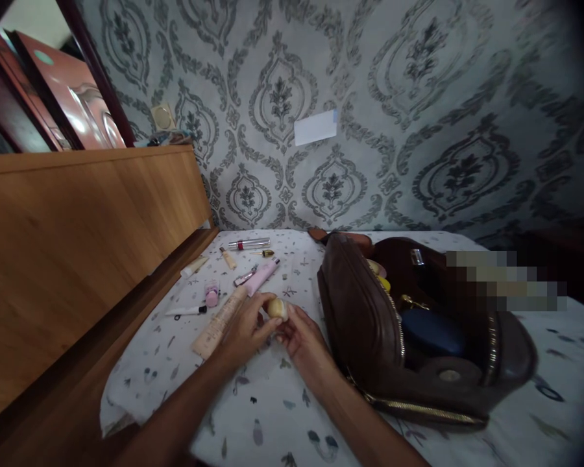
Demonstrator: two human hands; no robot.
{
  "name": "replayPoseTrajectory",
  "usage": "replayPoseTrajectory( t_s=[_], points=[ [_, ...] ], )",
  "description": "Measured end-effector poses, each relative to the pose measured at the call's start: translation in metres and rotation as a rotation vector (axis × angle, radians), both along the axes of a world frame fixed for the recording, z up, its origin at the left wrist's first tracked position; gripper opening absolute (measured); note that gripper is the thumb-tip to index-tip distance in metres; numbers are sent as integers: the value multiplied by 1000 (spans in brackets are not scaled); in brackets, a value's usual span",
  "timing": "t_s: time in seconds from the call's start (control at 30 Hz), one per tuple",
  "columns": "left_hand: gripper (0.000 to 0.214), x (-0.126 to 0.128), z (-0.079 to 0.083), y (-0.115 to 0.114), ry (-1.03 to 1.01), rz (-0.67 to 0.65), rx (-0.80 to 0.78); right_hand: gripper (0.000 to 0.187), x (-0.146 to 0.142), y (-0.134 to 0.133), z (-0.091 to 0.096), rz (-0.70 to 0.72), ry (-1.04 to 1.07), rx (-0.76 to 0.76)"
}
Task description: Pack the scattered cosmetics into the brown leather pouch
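My left hand point(246, 331) and my right hand point(304, 340) meet over a white patterned bedsheet point(272, 408), both pinched on a small pale rounded jar point(277, 308). Just left of the hands lies a long beige tube point(219, 324). A pink tube point(263, 275) lies a little farther back. To the right stands an open brown zip bag point(365, 324) with a dark blue case point(431, 331) and a yellow item point(383, 283) inside.
Several cosmetics lie scattered at the back left: a silver and red tube point(248, 244), a small pink bottle point(211, 293), a black and white pencil point(187, 311). A wooden headboard point(78, 246) runs along the left. Patterned wallpaper point(418, 130) stands behind.
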State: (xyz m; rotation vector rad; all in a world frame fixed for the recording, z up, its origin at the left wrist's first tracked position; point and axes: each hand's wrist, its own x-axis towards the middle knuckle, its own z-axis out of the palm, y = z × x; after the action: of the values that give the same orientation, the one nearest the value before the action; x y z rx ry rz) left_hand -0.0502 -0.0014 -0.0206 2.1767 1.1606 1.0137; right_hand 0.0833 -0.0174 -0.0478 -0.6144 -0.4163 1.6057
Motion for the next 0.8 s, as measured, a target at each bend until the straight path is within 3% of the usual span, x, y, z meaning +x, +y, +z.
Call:
replayPoseTrajectory(
  t_s=[0.17,0.43,0.8],
  points=[
    [31,3,0,-2,14,-37,57,35,2,1,-2,18,11,12],
    [30,7,-16,2,14,-40,156,32,4,2,-7,-1,6,-26],
    [25,7,-14,1,41,-26,220,26,3,3,-3,20,23,-82]
  ],
)
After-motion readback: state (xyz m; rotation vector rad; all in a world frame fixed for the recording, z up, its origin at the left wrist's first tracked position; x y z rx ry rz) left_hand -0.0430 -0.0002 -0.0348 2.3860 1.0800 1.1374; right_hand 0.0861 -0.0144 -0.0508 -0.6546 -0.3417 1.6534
